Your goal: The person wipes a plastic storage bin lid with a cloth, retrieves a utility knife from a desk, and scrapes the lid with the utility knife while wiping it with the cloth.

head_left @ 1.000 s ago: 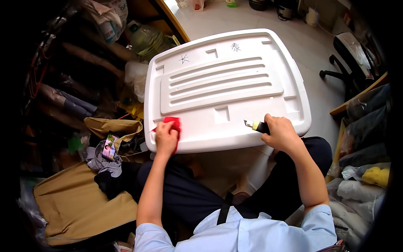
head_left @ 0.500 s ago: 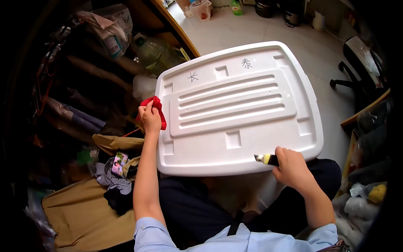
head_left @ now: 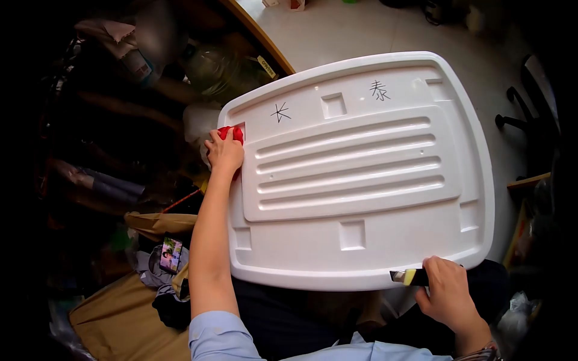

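Observation:
A large white plastic lid (head_left: 355, 240) with raised ribs and two dark handwritten characters lies across the person's lap. My left hand (head_left: 225, 151) presses a red cloth (head_left: 232, 133) onto the lid's left edge, near its upper left corner. At the lid's lower right edge, my right hand (head_left: 444, 289) is closed around a black and yellow utility knife (head_left: 409, 277), whose blade end points left over the rim. The fingers of my right hand partly cover the handle.
On the left, a lit phone (head_left: 171, 254) rests on grey cloth beside tan fabric (head_left: 114, 313). A large clear bottle (head_left: 211, 71) stands near a wooden edge (head_left: 265, 42) at the upper left. Part of a black wheeled chair (head_left: 522, 114) shows on the right.
My left hand has moved the red cloth from the lower left part of the lid up along its left side. The lid appears larger and lower right in view, with the knife still held.

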Motion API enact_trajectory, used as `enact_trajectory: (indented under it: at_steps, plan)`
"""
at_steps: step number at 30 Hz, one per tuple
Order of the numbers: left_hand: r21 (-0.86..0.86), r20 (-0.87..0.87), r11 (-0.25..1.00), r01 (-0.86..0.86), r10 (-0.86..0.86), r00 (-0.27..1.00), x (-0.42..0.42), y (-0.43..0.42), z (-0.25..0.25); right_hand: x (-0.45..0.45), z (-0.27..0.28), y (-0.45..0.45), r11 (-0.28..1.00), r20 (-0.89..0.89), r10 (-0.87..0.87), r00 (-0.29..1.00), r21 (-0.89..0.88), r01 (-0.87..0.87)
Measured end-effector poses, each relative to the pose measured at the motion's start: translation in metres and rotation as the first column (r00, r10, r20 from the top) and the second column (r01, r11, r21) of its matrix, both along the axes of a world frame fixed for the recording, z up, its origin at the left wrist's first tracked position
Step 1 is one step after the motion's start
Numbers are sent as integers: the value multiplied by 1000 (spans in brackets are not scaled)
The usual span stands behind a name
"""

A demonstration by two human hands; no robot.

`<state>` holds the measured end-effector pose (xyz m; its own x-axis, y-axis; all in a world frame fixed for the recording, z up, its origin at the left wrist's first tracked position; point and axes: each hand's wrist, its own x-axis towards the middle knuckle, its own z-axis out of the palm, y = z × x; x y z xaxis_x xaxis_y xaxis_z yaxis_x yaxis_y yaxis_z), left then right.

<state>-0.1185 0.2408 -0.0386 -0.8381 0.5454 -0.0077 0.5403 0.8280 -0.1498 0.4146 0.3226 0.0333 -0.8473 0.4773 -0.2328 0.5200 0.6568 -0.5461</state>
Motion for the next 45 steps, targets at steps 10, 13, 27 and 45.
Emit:
enact_trajectory:
  at_steps: [10,13,27,45]
  plan:
    - [-309,-90,949,-60,34,995,11,31,15,-3,0,1,1000,12,14,1000,5,-14]
    - [-288,-148,952,-101,61,987,0,36,-1,-1,0,1,999,-24,33,999,16,-33]
    - [488,-165,858,162,-91,982,-38,-6,-30,2,-2,-1,1000,45,29,999,2,-29]
    - [920,392,161,-358,-431,813,-70,17,-25,-18,9,1,998,138,38,990,48,-45]
